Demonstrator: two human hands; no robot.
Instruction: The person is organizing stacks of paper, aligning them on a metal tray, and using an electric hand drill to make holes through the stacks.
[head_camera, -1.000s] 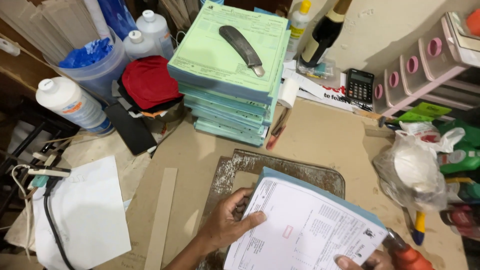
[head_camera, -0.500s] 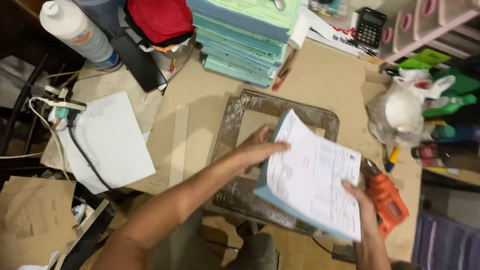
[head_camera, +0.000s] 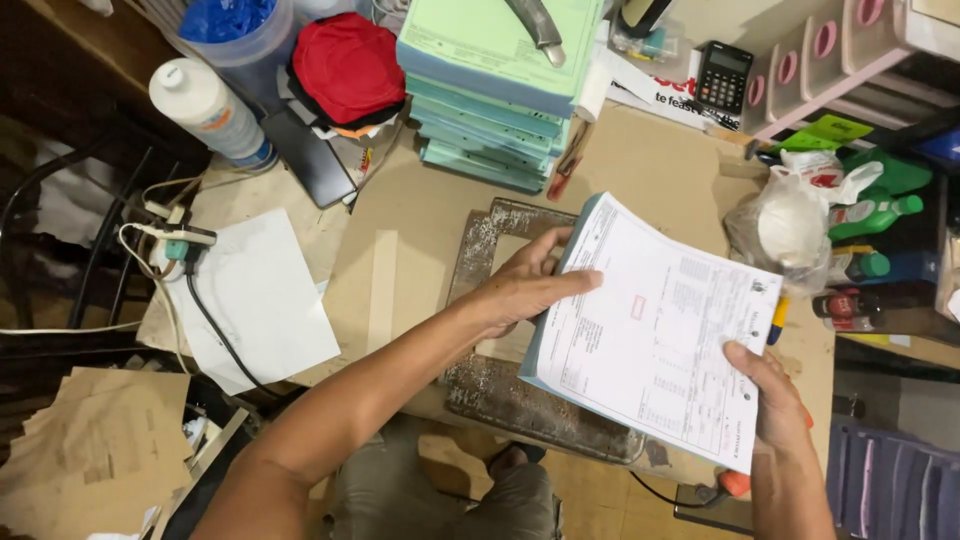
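While gripped: forms pad (head_camera: 655, 335) between hands.

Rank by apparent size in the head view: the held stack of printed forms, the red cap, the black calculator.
1. Stack of printed forms, held by the left hand and right hand; nearness to the camera enlarges it.
2. Red cap.
3. Black calculator, plainly smallest.

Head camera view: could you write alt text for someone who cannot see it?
Seen from above, a person's left hand and right hand hold a stack of printed forms over a worn metal tray on a cardboard-covered bench. Behind sit a pile of green pads, a calculator and a white bottle.
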